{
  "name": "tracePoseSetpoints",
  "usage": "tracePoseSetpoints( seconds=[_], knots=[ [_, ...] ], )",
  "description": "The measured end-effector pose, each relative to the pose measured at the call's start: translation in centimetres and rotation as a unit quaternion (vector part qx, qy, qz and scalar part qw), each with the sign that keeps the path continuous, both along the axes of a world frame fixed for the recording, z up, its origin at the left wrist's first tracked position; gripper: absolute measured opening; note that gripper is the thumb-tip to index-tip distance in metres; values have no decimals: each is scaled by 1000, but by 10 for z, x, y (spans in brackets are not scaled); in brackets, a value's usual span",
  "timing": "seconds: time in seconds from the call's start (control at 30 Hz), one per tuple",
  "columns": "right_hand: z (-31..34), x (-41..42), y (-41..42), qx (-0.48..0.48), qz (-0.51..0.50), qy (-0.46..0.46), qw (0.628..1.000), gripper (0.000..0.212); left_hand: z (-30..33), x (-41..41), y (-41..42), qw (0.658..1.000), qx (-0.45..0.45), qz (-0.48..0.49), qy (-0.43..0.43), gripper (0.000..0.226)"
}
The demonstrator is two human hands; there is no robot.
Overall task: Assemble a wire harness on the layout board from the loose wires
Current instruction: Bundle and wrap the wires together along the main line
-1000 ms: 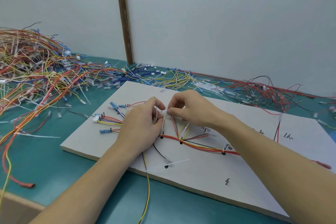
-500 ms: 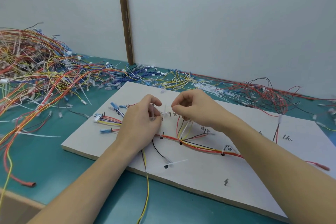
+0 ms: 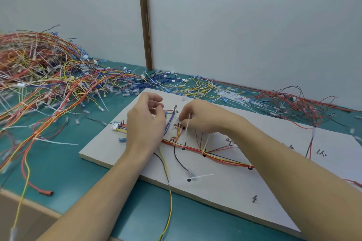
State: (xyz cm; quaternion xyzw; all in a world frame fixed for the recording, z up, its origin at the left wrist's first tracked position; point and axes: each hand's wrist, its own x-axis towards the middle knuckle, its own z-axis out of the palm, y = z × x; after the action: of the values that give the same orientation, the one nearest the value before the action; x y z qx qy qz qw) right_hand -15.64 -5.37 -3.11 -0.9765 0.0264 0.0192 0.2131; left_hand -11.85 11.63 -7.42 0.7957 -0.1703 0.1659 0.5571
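The white layout board (image 3: 225, 191) lies on the teal table and carries a red, orange and yellow wire bundle (image 3: 225, 159) routed along black pegs. A white connector (image 3: 115, 126) sits at the board's left end, and blue wires (image 3: 169, 123) run up between my hands. My right hand (image 3: 201, 117) pinches a white cable tie (image 3: 186, 129) that runs down to the bundle. My left hand (image 3: 145, 123) hovers just left of it, fingers loosely curled, with nothing visible in them. A loose cable tie (image 3: 202, 176) lies near the board's front.
A big tangle of loose wires (image 3: 39, 76) fills the table's left. Spare white cable ties (image 3: 231, 96) and red and black wires (image 3: 293, 103) lie behind the board. A yellow wire (image 3: 170, 211) hangs over the board's front edge. A red wire end (image 3: 47, 192) lies at front left.
Both hands were pinching the tie together. My left hand has let go and lifted away to the left, while my right hand keeps hold of the tie.
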Motion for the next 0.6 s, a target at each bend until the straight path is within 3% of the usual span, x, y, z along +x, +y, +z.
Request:
tracePoseSetpoints(
  seconds=[0.13,0.27,0.43,0.6],
  knots=[
    [1,6,-2,51,-6,14,999,9,-2,0,0,1000,22,4,-5,17],
    [4,10,-4,79,-1,40,996,10,-5,0,-3,990,139,-9,10,4],
    [7,9,-4,135,-2,79,988,20,-1,2,-4,987,150,-49,34,38],
    [10,14,-1,77,1,95,993,19,3,-3,-5,987,126,-79,55,65]
  ],
)
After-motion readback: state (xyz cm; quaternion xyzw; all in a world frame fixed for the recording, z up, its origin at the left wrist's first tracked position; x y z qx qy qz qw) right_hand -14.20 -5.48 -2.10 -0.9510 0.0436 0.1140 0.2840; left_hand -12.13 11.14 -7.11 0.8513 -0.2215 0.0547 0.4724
